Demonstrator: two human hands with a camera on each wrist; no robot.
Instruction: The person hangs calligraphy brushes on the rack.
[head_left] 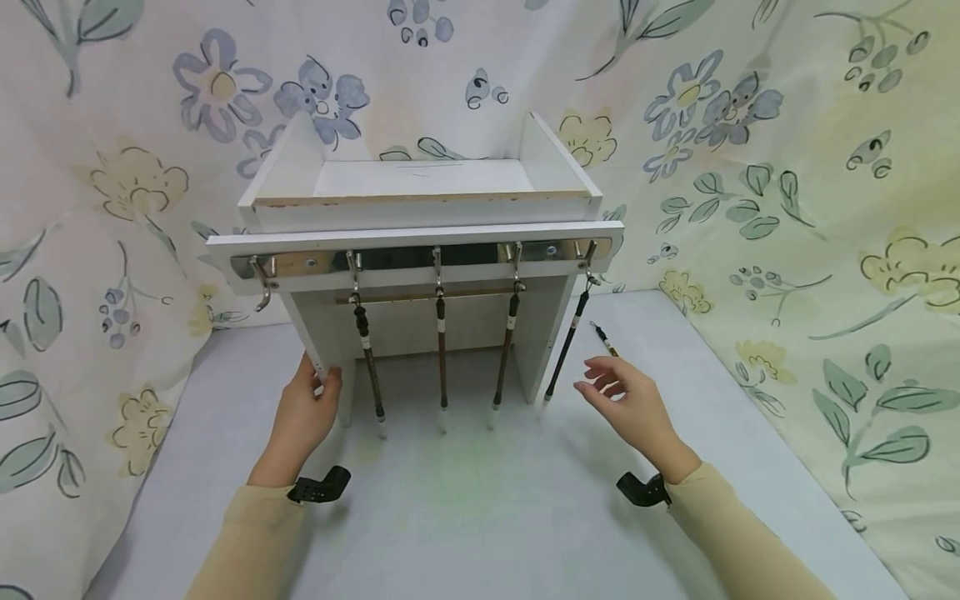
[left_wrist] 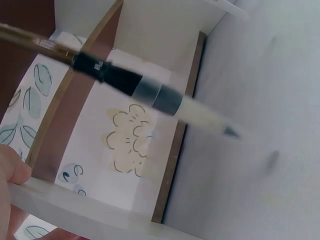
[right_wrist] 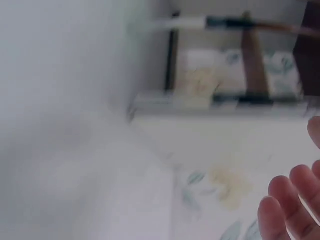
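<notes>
Head view: my left hand (head_left: 303, 412) grips the rack (head_left: 420, 237) by its left leg, while my right hand (head_left: 630, 400), fingers relaxed and holding nothing, hovers beside the fourth hung brush (head_left: 566, 346); a fifth brush (head_left: 604, 340) lies on the surface (head_left: 480, 508). I judge picking it up comes next. Left wrist: a brush (left_wrist: 145, 92) dangles close. Right wrist: blurred fingertips (right_wrist: 287, 210), nothing held.

We see a white rack (head_left: 420, 208) with raw brown edges and a shiny silver hook rail (head_left: 420, 260). The brushes (head_left: 441, 350) hanging there have dark brown shafts, black collars and whitish tips. The desk (head_left: 465, 508) is pale grey. The cloth (head_left: 825, 167) behind is cream, printed with blue and yellow flowers and green leaves. Our sleeves (head_left: 247, 542) are beige.
</notes>
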